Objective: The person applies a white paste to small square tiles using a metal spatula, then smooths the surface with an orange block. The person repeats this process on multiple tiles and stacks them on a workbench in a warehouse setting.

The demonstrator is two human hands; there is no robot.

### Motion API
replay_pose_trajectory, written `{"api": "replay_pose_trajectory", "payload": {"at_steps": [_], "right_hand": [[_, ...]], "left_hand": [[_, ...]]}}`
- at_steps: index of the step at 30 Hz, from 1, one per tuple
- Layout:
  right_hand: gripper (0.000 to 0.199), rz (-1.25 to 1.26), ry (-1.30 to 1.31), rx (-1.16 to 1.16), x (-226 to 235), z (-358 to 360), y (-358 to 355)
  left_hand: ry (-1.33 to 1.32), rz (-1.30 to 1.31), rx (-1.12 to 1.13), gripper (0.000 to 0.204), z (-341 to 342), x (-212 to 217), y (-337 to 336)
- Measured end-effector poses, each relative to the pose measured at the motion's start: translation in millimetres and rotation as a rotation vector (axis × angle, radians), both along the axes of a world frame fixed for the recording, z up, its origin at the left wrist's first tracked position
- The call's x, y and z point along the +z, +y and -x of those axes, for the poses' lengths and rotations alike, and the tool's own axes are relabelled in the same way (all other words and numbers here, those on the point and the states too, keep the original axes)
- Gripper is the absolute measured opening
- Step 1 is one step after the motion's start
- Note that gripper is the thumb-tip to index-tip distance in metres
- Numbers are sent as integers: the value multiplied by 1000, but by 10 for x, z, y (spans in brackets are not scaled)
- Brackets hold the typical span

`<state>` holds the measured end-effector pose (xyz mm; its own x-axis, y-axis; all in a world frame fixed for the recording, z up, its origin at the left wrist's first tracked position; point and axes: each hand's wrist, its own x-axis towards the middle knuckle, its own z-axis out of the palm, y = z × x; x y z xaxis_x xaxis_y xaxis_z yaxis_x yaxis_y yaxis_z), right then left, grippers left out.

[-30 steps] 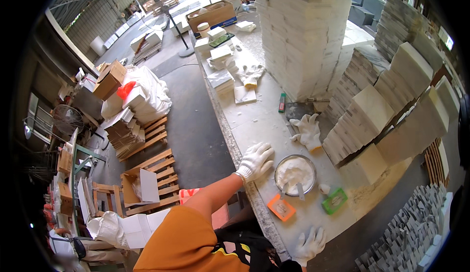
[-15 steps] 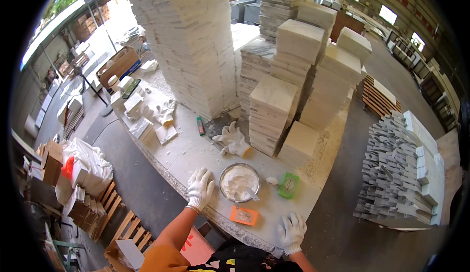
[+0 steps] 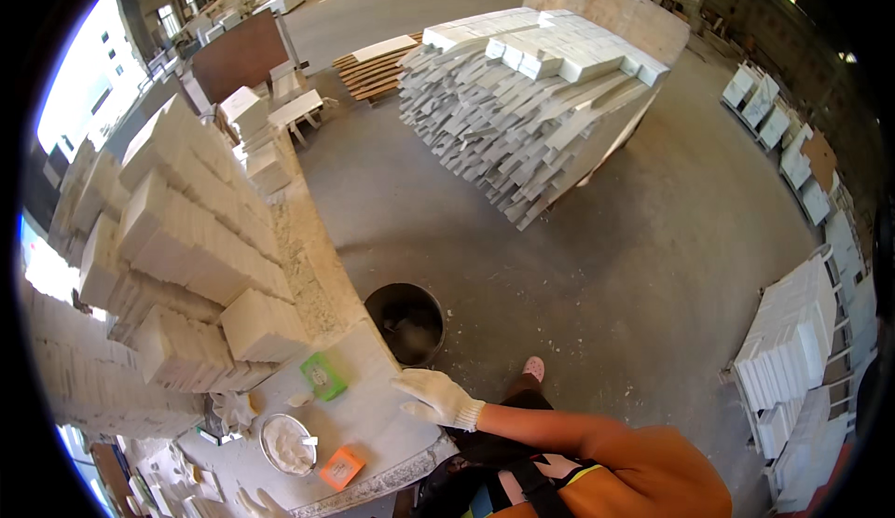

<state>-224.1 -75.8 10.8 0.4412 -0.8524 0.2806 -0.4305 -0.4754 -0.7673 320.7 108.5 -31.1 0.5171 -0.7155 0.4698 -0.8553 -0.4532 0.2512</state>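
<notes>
My right hand (image 3: 436,399), in a white knitted glove, rests at the right edge of the pale stone work table (image 3: 382,415), fingers stretched out and holding nothing. At the lower edge of the view my left hand (image 3: 263,503) shows only in part, gloved too, its fingers apart near a round metal bowl (image 3: 265,443). White powder or paste (image 3: 287,443) fills the bowl, and a flat pale blade or handle (image 3: 309,442) sticks out of it. Beside the bowl lies an orange rectangular packet (image 3: 342,469). Farther along lie a green packet (image 3: 323,377) and a small whitish lump (image 3: 300,399).
Tall stacks of pale stone tiles (image 3: 196,238) crowd the table's far left, with a loose white glove (image 3: 233,412) near them. A dark round bin (image 3: 406,324) stands on the floor against the table edge. Beyond is a large pile of stone strips (image 3: 522,98); slabs (image 3: 788,331) lean at right.
The view has swung to the right, so the table now sits at lower left and more floor shows. My right hand is still by the table edge; my left is now mostly out of view.
</notes>
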Motion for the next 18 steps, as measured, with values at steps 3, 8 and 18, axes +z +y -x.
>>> {"api": "replay_pose_trajectory", "payload": {"at_steps": [3, 8, 18], "right_hand": [[51, -76, -33, -159, 71, 680, -67], [50, -159, 50, -353, -300, 2343, -29], [59, -667, 120, -742, -413, 4904, 591]], "left_hand": [[-363, -24, 64, 91, -131, 230, 99], [-155, 173, -356, 76, 2050, 1263, -881], [336, -198, -1001, 57, 6240, 2087, -2348]]}}
